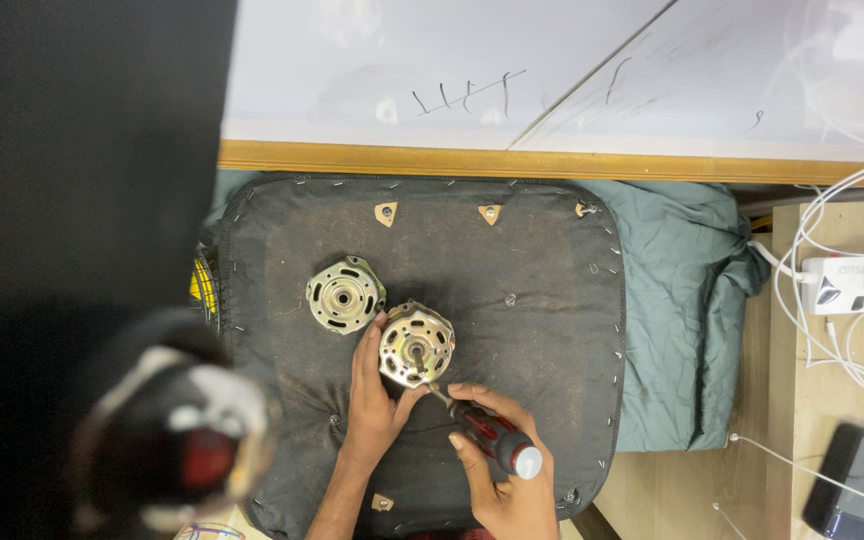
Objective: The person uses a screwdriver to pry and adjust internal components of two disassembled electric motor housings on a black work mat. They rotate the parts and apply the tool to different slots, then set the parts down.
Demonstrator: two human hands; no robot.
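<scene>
1. The left hand sits just below the middle of the frame, its fingers spread against the left edge of a round metal motor housing, with the thumb touching the housing's lower rim; it steadies the part rather than closing around it.
2. The right hand, lower centre of the frame, has its fingers clenched around a screwdriver with a red and black handle and a pale cap.
3. The screwdriver's shaft slants up and to the left, its tip meeting the housing's lower right edge.
4. The housing lies flat on a black padded board studded with staples along its edge.
5. A second, similar metal motor cover lies on the same board, just up and left of the first, apart from both hands.
6. A grey-green cloth lies under the board, showing at the right.
7. At the right edge of the frame, a white power strip with white cables rests on a wooden counter.
</scene>
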